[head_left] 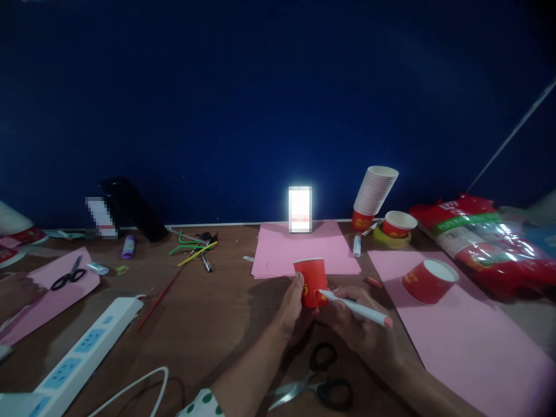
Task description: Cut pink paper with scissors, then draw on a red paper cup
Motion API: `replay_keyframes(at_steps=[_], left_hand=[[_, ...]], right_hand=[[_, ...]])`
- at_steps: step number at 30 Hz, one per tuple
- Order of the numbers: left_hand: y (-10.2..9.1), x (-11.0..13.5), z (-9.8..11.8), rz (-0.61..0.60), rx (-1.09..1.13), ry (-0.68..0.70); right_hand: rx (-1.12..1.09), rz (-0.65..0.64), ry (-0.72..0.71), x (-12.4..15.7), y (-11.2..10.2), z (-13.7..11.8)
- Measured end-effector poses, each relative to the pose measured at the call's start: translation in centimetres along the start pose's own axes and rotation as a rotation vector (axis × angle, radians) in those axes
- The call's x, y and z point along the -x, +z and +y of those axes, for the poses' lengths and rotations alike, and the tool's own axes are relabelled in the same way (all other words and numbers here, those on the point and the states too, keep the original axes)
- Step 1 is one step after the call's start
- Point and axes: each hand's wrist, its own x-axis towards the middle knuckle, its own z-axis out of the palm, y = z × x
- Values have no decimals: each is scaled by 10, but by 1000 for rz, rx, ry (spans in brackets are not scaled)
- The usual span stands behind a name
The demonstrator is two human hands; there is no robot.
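Observation:
A red paper cup (310, 275) with yellow print is held up above the table, its rim tipped slightly away. My left hand (292, 307) wraps round the cup's left side, thumb on its wall. Between the fingers of my right hand (362, 321) is a white marker (362, 310) with a red end, its tip at the cup's lower right wall. Just below both hands, black-handled scissors (319, 382) lie with their blades parted. A stack of pink paper (299, 252) lies behind the cup. To the right, another red cup (428, 284) rests tilted on a pink sheet (469, 336).
A leaning stack of paper cups (376, 194) stands by the blue wall, near a tape roll (391, 238) and a red plastic bag (482, 243). On the left are a power strip (82, 353), wire pieces (193, 249), a glue stick (129, 247) and another person's hand (19, 295).

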Motion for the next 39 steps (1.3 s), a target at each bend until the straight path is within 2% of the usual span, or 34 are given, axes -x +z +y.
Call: replay_keyframes(at_steps=[11, 22, 28, 39], left_hand=[[0, 0, 2, -57, 91, -40], [-1, 2, 3, -111, 230, -66], [-3, 0, 2, -113, 256, -51], [-3, 1, 2, -140, 274, -52]], right_hand=[[63, -33, 41, -5, -9, -9], [10, -51, 136, -3, -6, 0], [10, -41, 96, -3, -8, -1], [10, -24, 108, -2, -5, 5]])
